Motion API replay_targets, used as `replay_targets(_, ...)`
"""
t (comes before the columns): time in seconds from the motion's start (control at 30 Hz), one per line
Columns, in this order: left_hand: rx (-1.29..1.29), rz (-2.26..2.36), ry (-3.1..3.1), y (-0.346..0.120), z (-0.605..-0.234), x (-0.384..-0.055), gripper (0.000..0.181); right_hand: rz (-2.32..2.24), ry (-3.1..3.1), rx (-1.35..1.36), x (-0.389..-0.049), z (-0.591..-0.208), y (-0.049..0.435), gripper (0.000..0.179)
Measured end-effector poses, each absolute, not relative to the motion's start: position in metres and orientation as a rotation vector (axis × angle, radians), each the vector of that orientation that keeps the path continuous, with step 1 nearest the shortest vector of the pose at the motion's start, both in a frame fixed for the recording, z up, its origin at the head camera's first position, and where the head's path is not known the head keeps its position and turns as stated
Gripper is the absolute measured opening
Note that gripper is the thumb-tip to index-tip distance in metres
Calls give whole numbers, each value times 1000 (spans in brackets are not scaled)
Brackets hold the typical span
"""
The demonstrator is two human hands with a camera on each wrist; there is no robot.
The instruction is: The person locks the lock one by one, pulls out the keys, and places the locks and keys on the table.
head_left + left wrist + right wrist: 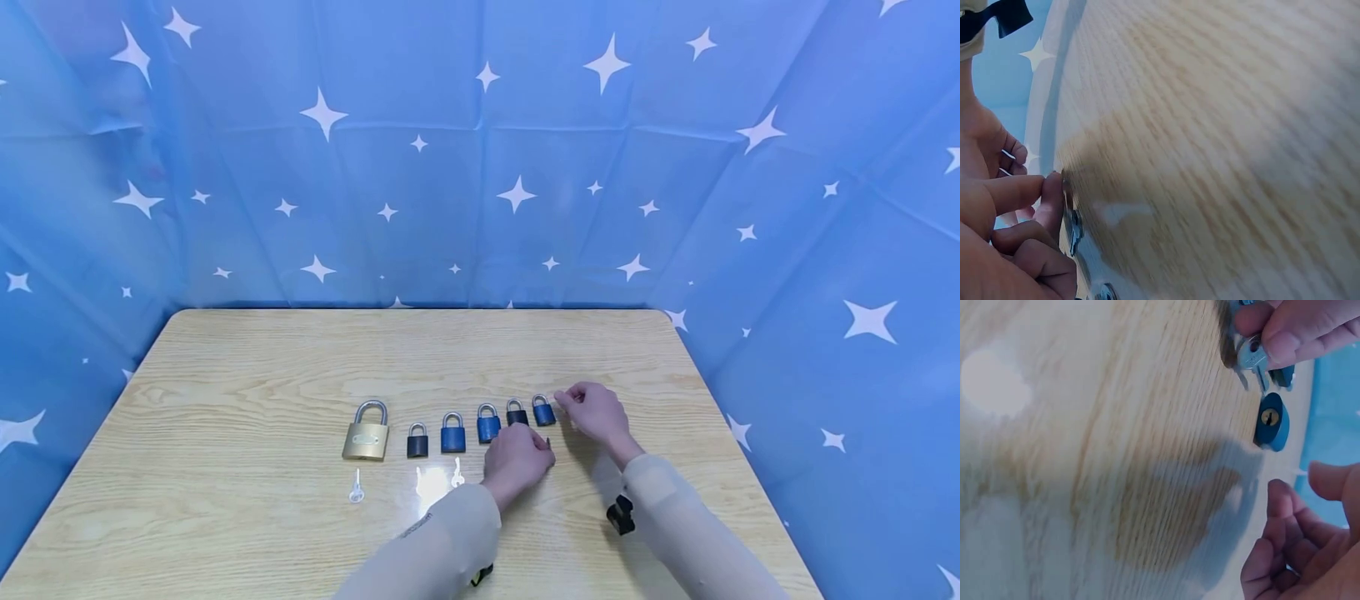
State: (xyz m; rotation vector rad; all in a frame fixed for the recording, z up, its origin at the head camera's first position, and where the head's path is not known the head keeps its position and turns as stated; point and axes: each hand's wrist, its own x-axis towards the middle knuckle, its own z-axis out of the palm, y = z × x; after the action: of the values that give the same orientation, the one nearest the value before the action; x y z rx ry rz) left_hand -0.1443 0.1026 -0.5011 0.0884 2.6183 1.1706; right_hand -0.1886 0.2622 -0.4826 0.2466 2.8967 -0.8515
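My left hand (517,457) pinches a small silver key (1252,357) between thumb and fingertips, low over the table in front of the right end of a padlock row. Just beyond it stands the rightmost blue padlock (543,414), whose brass keyhole (1270,417) faces the right wrist camera. To the right of that lock is my right hand (596,410), its fingers loosely bent and thumb apart, holding nothing visible. Left of the blue lock are a black padlock (517,416) and another blue padlock (488,430). The left hand hides part of the table below them.
Farther left come a blue padlock (453,440), a small black padlock (417,446) and a large brass padlock (365,441). Keys lie in front, one key (357,488) below the brass lock and another key (457,473) beside a bright glare. A starry blue curtain (450,167) surrounds the wooden table (225,400).
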Motion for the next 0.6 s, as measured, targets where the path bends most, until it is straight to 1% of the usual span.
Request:
replay_targets(0.07, 75, 1154, 2627, 105, -501, -144, 17, -855, 2896, 251, -188, -484, 263, 33)
replay_targets(0.17, 59, 1150, 2634, 106, -501, -144, 19, -855, 2888, 250, -187, -485, 263, 34)
replay_targets(0.43, 108, 1172, 2632, 93, -495, -143, 6, -872, 2893, 273, -187, -481, 267, 36)
replay_targets(0.5, 141, 1196, 2627, 85, -491, -144, 8, -876, 2906, 265, -188, -481, 270, 34)
replay_targets(0.6, 193, 1219, 2632, 66, -484, -149, 16, -858, 2948, 228, -190, -483, 276, 31)
